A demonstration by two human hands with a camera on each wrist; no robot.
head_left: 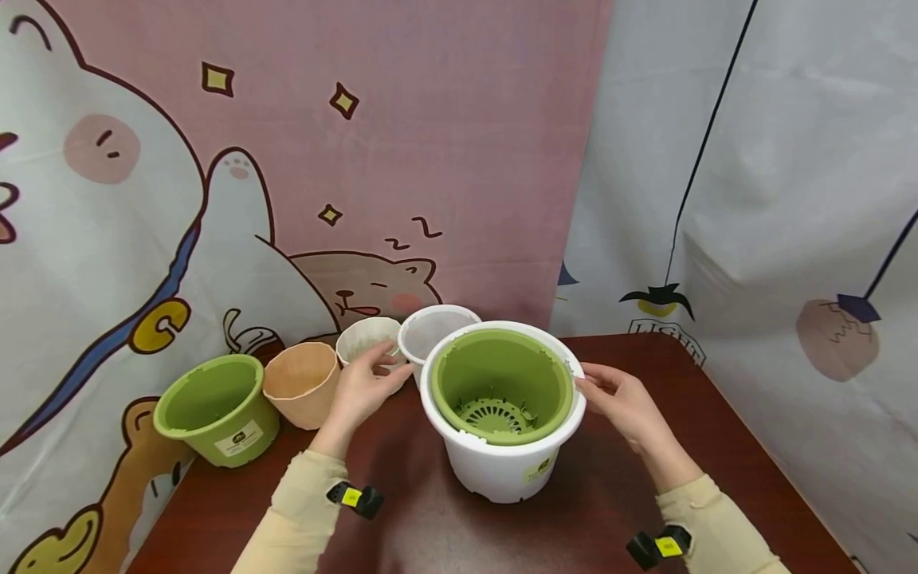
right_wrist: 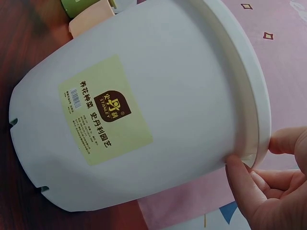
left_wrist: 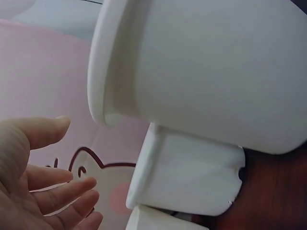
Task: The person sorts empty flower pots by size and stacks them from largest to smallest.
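A large white flowerpot [head_left: 476,470] stands on the table with a green flowerpot [head_left: 502,363] nested inside it; slots show in the green pot's floor. At the right side, my right hand [head_left: 625,402] pinches the white pot's rim, with thumb and finger on either side of it in the right wrist view. My left hand [head_left: 362,384] hovers left of the white pot, fingers apart and nothing in them. Behind that hand are a cream pot [head_left: 351,341] and a smaller white pot [head_left: 430,323]. In the left wrist view, a gap separates its fingers from the large pot.
Further left on the brown table [head_left: 595,510] stand a peach pot [head_left: 304,391] and another green pot [head_left: 215,410] with a label. A cartoon-printed cloth [head_left: 459,151] hangs behind the table, and a pale one [head_left: 782,199] hangs at the right.
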